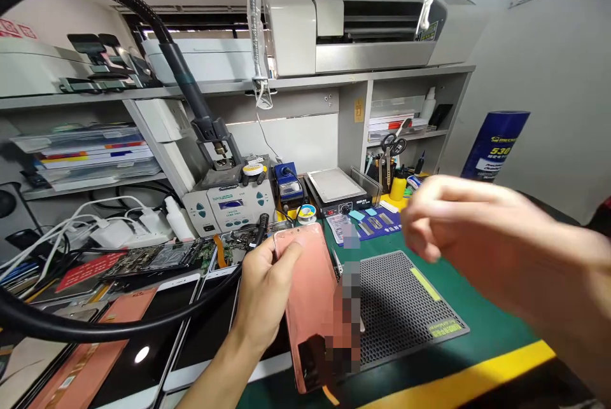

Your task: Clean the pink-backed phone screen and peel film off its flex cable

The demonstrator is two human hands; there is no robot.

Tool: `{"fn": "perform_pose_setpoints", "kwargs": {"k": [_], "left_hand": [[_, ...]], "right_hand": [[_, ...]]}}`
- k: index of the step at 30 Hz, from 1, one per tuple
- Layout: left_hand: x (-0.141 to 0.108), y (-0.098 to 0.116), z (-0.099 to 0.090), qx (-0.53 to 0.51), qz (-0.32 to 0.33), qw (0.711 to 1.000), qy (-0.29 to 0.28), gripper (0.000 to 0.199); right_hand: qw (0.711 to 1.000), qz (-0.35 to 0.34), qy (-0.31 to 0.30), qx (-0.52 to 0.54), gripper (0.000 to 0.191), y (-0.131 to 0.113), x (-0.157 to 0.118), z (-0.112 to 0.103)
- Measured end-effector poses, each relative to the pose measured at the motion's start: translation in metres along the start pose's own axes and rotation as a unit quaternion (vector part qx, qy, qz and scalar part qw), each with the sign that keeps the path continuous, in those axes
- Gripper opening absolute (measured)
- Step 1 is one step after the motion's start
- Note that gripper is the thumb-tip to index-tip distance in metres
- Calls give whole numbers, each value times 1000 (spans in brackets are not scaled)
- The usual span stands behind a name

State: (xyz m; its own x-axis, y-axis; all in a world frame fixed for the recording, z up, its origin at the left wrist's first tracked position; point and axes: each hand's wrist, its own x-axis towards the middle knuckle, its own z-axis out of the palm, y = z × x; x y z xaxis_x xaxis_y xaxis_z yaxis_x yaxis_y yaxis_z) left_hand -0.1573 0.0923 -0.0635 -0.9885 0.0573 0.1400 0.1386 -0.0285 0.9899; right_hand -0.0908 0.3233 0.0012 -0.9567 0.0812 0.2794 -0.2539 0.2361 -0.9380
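My left hand is closed round the left edge of a phone screen with a copper-coloured back, its thumb lying flat on that face. The panel is held tilted over the bench. Near its lower end is a dark patch, with an orange flex cable below; its lower right side is blurred out by pixelation. Off to the right, my right hand hangs in the air above the green mat, apart from the screen. Its fingers are curled in and somewhat smeared, so whatever they may hold is hidden.
A grey perforated pad lies on the green mat. More phone screens cover the left side, crossed by a black hose. Behind stand a rework station and a hot plate. A blue can is at right.
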Motion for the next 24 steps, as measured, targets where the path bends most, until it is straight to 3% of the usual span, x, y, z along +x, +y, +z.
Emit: {"fn": "perform_pose_setpoints", "kwargs": {"k": [4, 6, 8, 15, 24], "left_hand": [[1, 1, -2, 17, 11, 1000, 3, 28], [2, 0, -2, 31, 16, 999, 2, 28], [2, -2, -3, 46, 16, 999, -3, 29], [-5, -4, 2, 75, -19, 997, -29, 35], [-6, -11, 6, -32, -56, 995, -73, 39]], "right_hand": [[984, 95, -150, 1, 28, 24, 47, 30], [964, 126, -232, 20, 32, 38, 57, 43], [952, 134, -273, 40, 35, 49, 58, 51], [950, 121, -283, 62, 32, 64, 42, 52], [956, 112, -255, 89, 38, 71, 35, 49]]}}
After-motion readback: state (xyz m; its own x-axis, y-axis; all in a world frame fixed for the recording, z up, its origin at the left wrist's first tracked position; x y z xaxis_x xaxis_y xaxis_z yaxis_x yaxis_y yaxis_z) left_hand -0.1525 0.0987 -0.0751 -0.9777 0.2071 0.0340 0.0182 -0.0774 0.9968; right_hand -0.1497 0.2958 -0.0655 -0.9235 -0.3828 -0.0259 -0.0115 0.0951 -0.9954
